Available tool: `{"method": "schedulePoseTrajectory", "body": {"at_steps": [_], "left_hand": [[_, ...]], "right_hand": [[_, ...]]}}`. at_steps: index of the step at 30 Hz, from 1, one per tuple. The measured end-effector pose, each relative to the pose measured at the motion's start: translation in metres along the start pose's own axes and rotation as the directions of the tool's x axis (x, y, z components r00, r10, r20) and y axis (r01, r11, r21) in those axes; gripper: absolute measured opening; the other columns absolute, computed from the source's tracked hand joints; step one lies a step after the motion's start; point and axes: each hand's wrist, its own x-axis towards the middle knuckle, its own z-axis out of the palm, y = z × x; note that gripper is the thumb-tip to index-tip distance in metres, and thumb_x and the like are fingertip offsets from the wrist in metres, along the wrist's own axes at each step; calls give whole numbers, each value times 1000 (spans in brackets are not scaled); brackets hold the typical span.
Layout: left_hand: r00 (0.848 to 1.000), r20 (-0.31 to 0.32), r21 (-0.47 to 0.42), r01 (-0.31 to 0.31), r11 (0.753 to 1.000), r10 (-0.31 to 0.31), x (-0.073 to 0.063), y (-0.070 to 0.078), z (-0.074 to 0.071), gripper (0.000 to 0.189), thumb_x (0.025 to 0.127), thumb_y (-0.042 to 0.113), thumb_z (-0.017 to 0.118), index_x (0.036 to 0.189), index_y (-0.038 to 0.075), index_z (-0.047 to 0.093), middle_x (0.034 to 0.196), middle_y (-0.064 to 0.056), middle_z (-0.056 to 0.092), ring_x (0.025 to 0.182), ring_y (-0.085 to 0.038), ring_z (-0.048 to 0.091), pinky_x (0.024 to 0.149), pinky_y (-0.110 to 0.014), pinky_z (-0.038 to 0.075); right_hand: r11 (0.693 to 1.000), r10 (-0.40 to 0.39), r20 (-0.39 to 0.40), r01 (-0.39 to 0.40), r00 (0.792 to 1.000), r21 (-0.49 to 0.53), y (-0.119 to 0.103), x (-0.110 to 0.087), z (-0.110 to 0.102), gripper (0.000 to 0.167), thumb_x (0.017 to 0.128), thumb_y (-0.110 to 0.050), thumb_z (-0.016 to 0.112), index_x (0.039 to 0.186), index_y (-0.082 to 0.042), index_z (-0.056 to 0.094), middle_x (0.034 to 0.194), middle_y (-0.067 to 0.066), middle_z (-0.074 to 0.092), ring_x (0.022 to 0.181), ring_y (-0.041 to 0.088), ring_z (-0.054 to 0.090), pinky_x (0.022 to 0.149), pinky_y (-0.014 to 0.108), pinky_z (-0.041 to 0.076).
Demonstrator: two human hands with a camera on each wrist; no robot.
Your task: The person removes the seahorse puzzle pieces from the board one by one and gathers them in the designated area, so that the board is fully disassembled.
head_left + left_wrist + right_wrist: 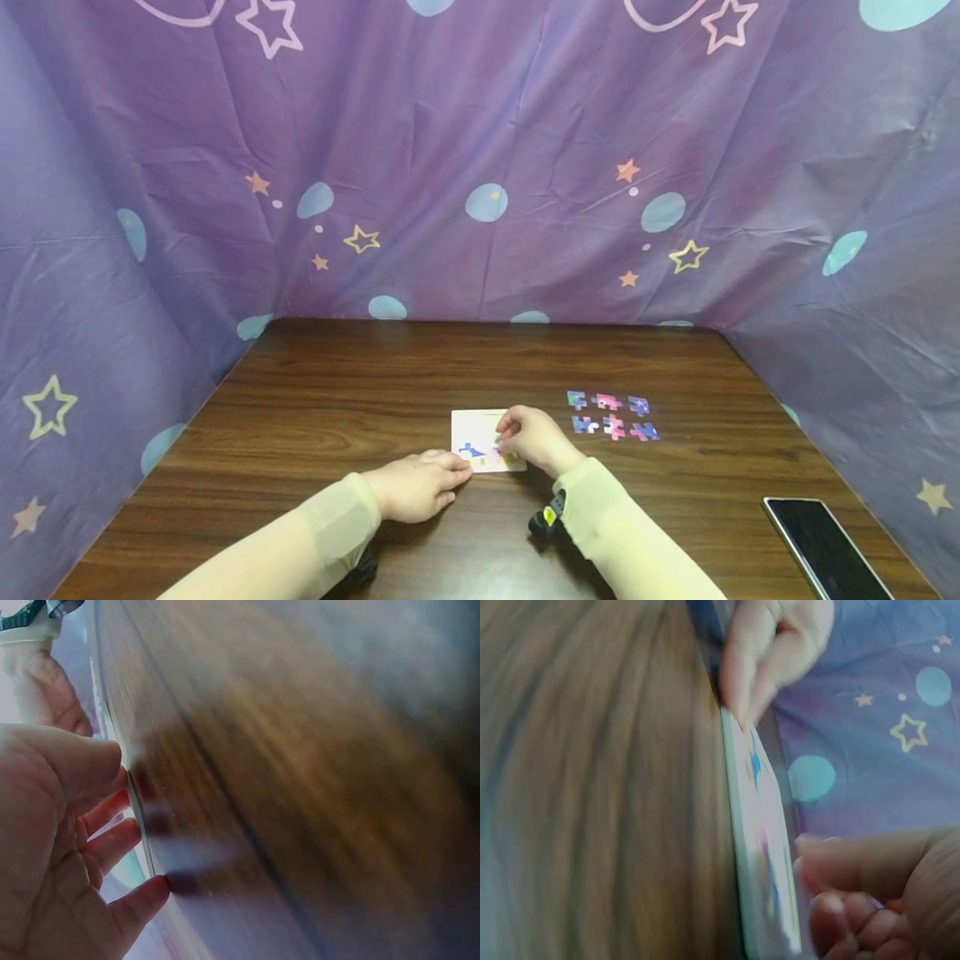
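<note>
A small white puzzle board (463, 422) lies on the table, with blue and pink parts of a picture near its lower edge. My left hand (422, 486) rests beside it, fingertips touching its lower left edge; in the left wrist view the left hand's fingers (112, 844) are spread along that edge. Over the board's right side, my right hand (537, 440) has curled fingers and pinches a small puzzle piece, mostly hidden by the fingers. In the right wrist view the right hand (885, 892) is beside the board's face (761, 825).
Several loose puzzle pieces (613, 427), pink and blue, lie in two rows right of the board. A phone (825, 546) with a dark screen lies near the table's right edge. A purple patterned curtain (487, 125) encloses the wooden table (315, 392) at the back and sides.
</note>
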Motion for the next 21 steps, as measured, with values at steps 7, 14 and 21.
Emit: {"method": "schedulePoseTrajectory", "body": {"at_steps": [7, 14, 21], "left_hand": [[1000, 8, -10, 2, 1000, -2, -1, 1, 0, 46, 97, 22, 55, 141, 11, 50, 142, -1, 48, 132, -19, 43, 107, -38, 40], [999, 37, -29, -2, 1000, 3, -3, 3, -2, 50, 98, 22, 53, 145, 9, 44, 147, -2, 42, 135, -20, 38, 111, -36, 35], [999, 32, -46, 2, 999, -1, -9, 5, -2, 50, 98, 23, 54, 145, 8, 44, 145, -4, 41, 134, -21, 40, 111, -34, 35]], "right_hand": [[982, -9, 36, 3, 999, 187, -9, 5, 27, 19, 72, 6, 72, 90, 5, 66, 76, 5, 63, 60, 10, 55, 53, 21, 50], [999, -32, 27, 32, 999, -19, -8, 7, 35, 20, 65, 2, 78, 84, 0, 72, 82, 4, 68, 76, 12, 55, 70, 26, 49], [999, 32, 38, -31, 999, -19, -9, 8, 38, 21, 65, 2, 79, 85, -2, 72, 87, 4, 68, 84, 15, 56, 80, 32, 48]]}}
